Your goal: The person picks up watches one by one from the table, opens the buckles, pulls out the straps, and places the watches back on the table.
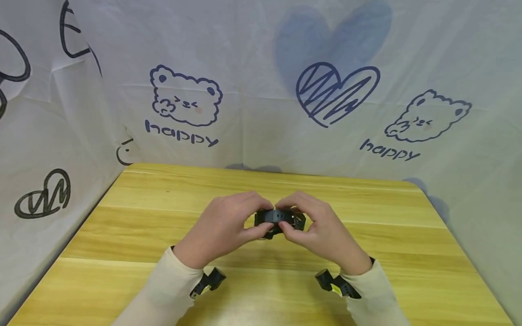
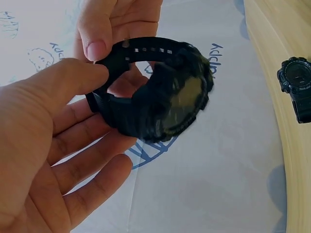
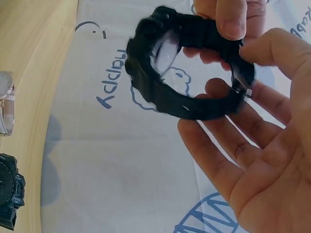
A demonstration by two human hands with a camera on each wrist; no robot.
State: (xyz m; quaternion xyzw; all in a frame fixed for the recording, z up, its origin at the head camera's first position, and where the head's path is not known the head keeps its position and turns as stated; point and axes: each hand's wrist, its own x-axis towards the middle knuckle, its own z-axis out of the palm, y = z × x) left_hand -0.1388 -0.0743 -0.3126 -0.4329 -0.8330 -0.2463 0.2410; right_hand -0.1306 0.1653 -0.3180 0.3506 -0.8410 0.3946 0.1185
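Observation:
A black wristwatch [image 1: 275,216] is held up between both hands above the table, its strap bent into a loop. My left hand [image 1: 226,222] pinches the strap between thumb and index finger; its other fingers spread under the loop in the left wrist view. On the other side, my right hand [image 1: 320,222] also pinches the strap with thumb and index finger. A row of holes shows along the strap [image 2: 150,49]. Near the right fingers a small metal buckle [image 3: 245,91] glints; whether it is fastened I cannot tell. The round dial [image 2: 187,99] faces away from the hands.
In the left wrist view another black watch [image 2: 297,77] lies on the wooden table. The right wrist view shows a black watch [image 3: 8,187] and a pale, silvery watch-like item [image 3: 7,104] there. A white cloth [image 1: 261,90] with drawings hangs behind the table [image 1: 122,235].

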